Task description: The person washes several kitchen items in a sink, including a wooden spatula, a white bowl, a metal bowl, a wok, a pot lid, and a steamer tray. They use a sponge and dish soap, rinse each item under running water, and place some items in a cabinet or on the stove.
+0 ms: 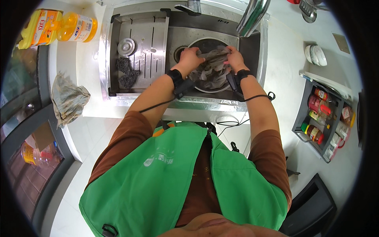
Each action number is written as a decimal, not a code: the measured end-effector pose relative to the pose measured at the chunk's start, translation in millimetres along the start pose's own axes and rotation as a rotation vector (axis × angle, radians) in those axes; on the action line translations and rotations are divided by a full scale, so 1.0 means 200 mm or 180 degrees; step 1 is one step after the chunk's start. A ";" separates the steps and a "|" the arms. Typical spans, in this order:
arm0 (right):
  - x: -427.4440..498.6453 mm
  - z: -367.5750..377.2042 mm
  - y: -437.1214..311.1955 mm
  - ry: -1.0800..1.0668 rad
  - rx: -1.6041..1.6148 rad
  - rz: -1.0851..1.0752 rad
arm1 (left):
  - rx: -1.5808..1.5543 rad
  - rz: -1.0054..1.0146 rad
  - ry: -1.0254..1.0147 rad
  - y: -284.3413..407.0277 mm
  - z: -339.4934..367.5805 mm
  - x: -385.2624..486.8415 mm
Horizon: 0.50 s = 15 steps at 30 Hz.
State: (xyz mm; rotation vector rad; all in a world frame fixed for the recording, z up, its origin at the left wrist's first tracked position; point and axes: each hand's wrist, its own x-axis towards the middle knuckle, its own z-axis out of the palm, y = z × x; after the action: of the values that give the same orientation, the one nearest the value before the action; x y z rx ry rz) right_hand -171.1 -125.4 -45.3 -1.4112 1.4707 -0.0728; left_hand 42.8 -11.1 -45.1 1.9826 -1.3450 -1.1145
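Observation:
A wet, greyish cloth [213, 68] lies bunched in a round metal basin [207, 90] inside the stainless steel sink [207, 31]. My left hand [191, 58] grips the cloth at its left side, near the drain opening [178, 54]. At the upper right of the cloth, my right hand [234, 57] pinches another part of it. The stretch between both hands is slightly raised over the basin. Water in the basin looks dark. Both wrists carry black straps with devices, which partly cover the basin's lower edge.
A slotted steel drainer tray [145, 44] holds a sink strainer [126, 47] and dark scouring pads [128, 72]. A chrome faucet [253, 17] reaches over the sink. Left are a dirty rag [69, 99] and detergent bottles [78, 27]; right are stacked bowls [316, 55] and a condiment rack [302, 118].

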 end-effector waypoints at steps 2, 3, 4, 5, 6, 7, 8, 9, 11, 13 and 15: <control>0.06 0.04 0.05 0.0172 -0.0932 -0.0553 | 0.0416 0.0376 0.0195 -0.03 0.07 -0.01; 0.08 0.08 0.07 -0.0094 -0.1232 -0.0988 | 0.0167 0.0143 0.0069 -0.03 0.11 -0.02; 0.08 0.15 0.10 -0.0349 -0.1597 -0.1359 | -0.0077 -0.0089 -0.0001 -0.04 0.16 -0.03; 0.09 0.20 0.11 -0.0645 -0.1949 -0.1813 | -0.0309 -0.0387 -0.0157 -0.05 0.18 -0.04; 0.11 0.23 0.11 -0.0503 -0.2168 -0.1464 | -0.0750 -0.0677 -0.0403 -0.07 0.19 -0.04; 0.13 0.25 0.10 -0.0392 -0.1997 -0.1054 | -0.1197 -0.0944 -0.0361 -0.08 0.19 -0.04; 0.14 0.27 0.08 -0.0278 -0.1886 -0.0564 | -0.1610 -0.1331 -0.0472 -0.10 0.19 -0.04; 0.15 0.28 0.05 -0.0127 -0.1765 -0.0041 | -0.2046 -0.1707 -0.0568 -0.11 0.19 -0.04; 0.14 0.25 -0.02 -0.0755 -0.0485 0.0005 | -0.2054 -0.1706 -0.0641 -0.12 0.17 -0.03; 0.10 0.19 -0.08 -0.1281 0.0764 0.0096 | -0.2555 -0.1991 -0.0452 -0.11 0.18 -0.01; 0.01 0.19 -0.14 -0.1441 0.1825 0.0249 | -0.2587 -0.1640 -0.0269 -0.10 0.19 0.01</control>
State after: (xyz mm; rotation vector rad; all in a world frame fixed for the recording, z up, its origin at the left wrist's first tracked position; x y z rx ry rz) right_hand -125.3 -112.9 -46.5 -0.8322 1.0147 -0.1076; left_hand 20.9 -3.5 -81.5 1.6659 -0.2732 -1.6470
